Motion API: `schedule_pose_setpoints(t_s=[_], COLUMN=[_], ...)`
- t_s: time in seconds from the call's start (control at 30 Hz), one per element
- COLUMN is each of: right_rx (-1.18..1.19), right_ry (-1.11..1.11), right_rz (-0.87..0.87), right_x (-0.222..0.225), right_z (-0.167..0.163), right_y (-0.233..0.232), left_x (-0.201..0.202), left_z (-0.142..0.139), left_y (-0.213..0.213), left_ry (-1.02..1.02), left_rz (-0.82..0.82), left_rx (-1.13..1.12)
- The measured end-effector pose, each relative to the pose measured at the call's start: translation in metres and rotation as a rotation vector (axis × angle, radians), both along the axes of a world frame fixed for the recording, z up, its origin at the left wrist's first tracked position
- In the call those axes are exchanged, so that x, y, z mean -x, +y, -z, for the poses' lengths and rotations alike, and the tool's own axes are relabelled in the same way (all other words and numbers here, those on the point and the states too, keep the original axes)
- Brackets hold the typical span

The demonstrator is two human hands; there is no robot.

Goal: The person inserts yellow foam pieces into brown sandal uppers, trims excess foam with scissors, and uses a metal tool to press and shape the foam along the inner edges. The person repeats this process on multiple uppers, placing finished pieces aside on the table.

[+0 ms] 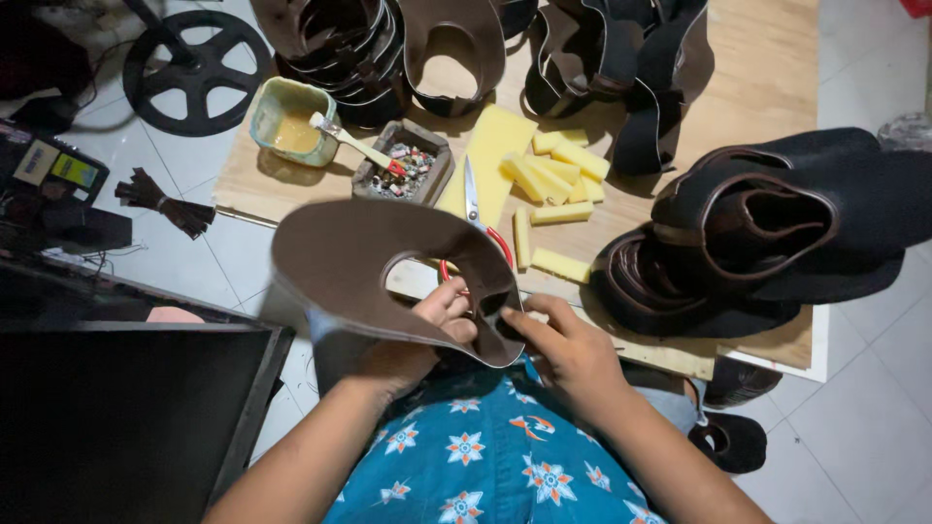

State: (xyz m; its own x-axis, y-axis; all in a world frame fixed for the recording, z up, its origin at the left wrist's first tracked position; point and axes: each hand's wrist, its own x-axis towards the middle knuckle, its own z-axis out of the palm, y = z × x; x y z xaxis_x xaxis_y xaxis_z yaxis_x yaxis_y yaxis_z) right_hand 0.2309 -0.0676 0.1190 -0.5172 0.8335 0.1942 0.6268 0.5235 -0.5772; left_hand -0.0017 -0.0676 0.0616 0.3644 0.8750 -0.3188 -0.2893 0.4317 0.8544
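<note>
Left hand clamped on the brown leather upper, held up over the lap. Right hand pinches its near edge. Beyond, on the plywood worktop, red-handled scissors and yellow foam strips.

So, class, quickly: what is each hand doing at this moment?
Left hand: closed on the brown leather piece, fingers curled through its cut-out.
Right hand: closed, pinching the same piece's edge.
</note>
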Motion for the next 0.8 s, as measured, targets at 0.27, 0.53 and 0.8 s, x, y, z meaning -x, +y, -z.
schedule_pose_setpoints(t_s=[0.27,0.53,0.8], right_rx=[0.259,0.382,0.334], right_ry=[0.210,0.240,-0.314], right_rz=[-0.114,0.223,0.326], right_x=[-0.001,0.010,0.079], right_z=[0.010,0.044,0.052], right_y=[0.010,0.046,0.084], left_x=[0.002,0.007,0.024], left_z=[-0.051,-0.115,0.003], left_y=[-0.019,-0.054,-0.010], left_ry=[-0.159,0.650,0.160], left_rz=[-0.079,-0.266,-0.312], left_rx=[-0.139,-0.665,-0.212])
